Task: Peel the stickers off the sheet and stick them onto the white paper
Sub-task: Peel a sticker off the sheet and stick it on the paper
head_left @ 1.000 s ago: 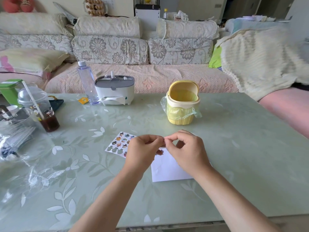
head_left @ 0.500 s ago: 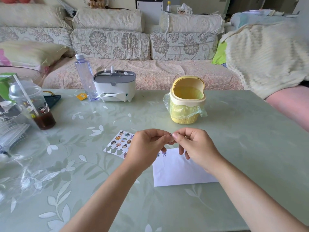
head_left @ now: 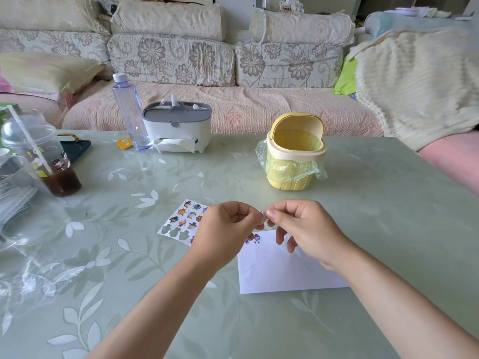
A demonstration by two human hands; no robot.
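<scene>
Pinching small sticker [head_left: 262,216] at fingertips, left hand [head_left: 225,234] and right hand [head_left: 305,229] hovered over white paper [head_left: 285,270] on counter [head_left: 363,203]; sticker sheet [head_left: 181,221] lay left. Step needed glue side off skin, one edge down first.

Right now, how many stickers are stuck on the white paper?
2. A purple sticker and a smaller sticker beside it, both at the far left corner of the white paper, next to the left hand, which may hide more.
</scene>
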